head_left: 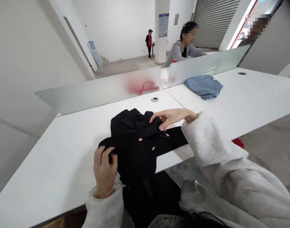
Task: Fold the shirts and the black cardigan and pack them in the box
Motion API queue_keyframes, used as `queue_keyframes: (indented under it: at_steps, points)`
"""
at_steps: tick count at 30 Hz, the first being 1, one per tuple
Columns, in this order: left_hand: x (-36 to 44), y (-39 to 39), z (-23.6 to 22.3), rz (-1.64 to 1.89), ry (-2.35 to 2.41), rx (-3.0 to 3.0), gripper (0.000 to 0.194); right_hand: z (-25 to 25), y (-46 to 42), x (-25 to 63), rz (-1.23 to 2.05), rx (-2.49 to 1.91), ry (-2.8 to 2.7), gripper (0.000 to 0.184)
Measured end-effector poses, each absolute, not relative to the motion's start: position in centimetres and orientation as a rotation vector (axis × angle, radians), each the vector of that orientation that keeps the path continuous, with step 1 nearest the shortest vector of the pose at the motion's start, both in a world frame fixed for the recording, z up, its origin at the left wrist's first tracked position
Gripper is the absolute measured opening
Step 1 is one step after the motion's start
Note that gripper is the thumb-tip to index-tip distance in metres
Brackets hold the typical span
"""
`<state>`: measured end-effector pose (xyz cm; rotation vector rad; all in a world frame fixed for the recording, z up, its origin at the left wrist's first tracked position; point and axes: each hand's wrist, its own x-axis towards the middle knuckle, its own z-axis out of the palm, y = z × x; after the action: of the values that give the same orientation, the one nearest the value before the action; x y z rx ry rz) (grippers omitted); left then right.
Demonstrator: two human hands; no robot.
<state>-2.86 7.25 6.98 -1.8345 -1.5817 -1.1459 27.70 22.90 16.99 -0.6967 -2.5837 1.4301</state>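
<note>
A black coat (pixel 135 152) with gold-coloured buttons lies partly folded on the white table, its lower part hanging over the front edge towards my lap. At its left edge, my left hand (pixel 105 169) is closed on the cloth, fingers curled over it and the thumb alongside. My right hand (pixel 172 117) reaches across from the right; its fingertips touch the upper right part of the coat, with thumb and fingers apart. One sleeve-like strip of black cloth (pixel 174 139) stretches right beneath my right wrist. Folds hide part of the coat.
Frosted dividers (pixel 99 91) run along the back of the white table (pixel 52 164). A bundled blue garment (pixel 204 86) lies at the back right, near a cable hole (pixel 242 73). Behind one divider a red item shows blurred. A person in grey (pixel 177 52) works beyond; others are farther off.
</note>
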Motion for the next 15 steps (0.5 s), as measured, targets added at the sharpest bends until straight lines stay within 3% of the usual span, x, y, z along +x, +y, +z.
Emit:
queue_keyframes:
  at_steps: [3,5,7,9,11,15]
  points:
    - [-2.4,5.8,4.8,-1.443,-1.516,-1.559,0.035,16.4,23.7,28.6,1.463,-0.672,-2.610,0.046]
    - [-1.9,4.9,3.6,-1.589,-1.644,-1.395,0.046,15.9,24.1,28.5,1.141,-0.729,-2.622,0.025]
    - [-1.6,4.1,2.8,-1.625,-1.977,-1.384,0.052,15.7,24.2,28.2,0.707,-0.760,-2.639,0.017]
    - [-1.5,3.3,2.2,-1.546,-2.388,-1.590,0.047,15.7,24.1,27.7,0.390,-0.712,-2.606,0.014]
    - [-2.1,2.8,2.1,-1.387,-2.641,-1.871,0.038,15.9,23.9,27.5,0.290,-0.626,-2.555,0.014]
    - [-5.4,3.2,4.3,-1.341,-2.491,-1.871,0.027,16.4,24.1,27.7,0.381,-0.725,-2.379,0.017]
